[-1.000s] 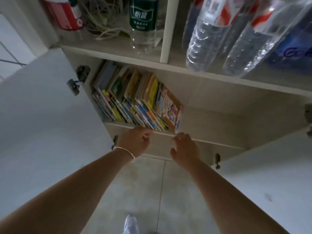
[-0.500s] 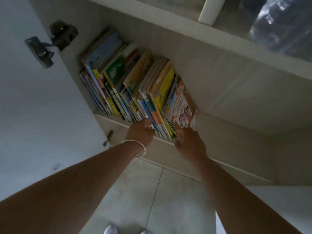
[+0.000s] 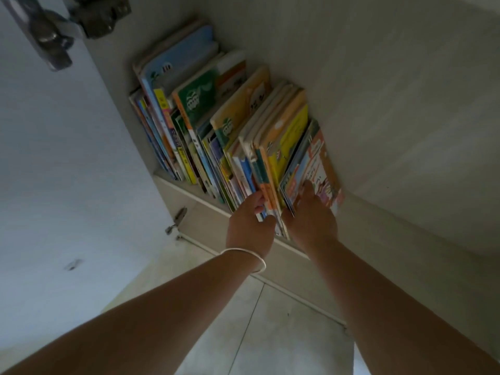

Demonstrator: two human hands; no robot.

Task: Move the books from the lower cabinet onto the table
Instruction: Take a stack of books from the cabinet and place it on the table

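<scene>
A row of thin, colourful children's books (image 3: 216, 123) stands leaning in the lower cabinet, pushed to its left side. My left hand (image 3: 250, 226), with a white bangle on the wrist, has its fingers tucked in among the spines just left of the yellow and orange books (image 3: 286, 142), thumb under their lower edge. At the right end of the row, my right hand (image 3: 311, 220) grips the orange picture book (image 3: 319, 161), fingers flat on its cover and thumb at its spine. The table is out of sight.
The open left cabinet door (image 3: 67, 171) with its dark hinge (image 3: 51, 36) stands close on the left. The cabinet's right half (image 3: 405, 131) holds nothing visible. Below the cabinet's bottom edge (image 3: 205, 215) lies a tiled floor (image 3: 270, 334).
The view has dropped and closed in on the lower cabinet; the bottle shelf has left the frame. Both hands moved from the cabinet's front edge onto the right-end books.
</scene>
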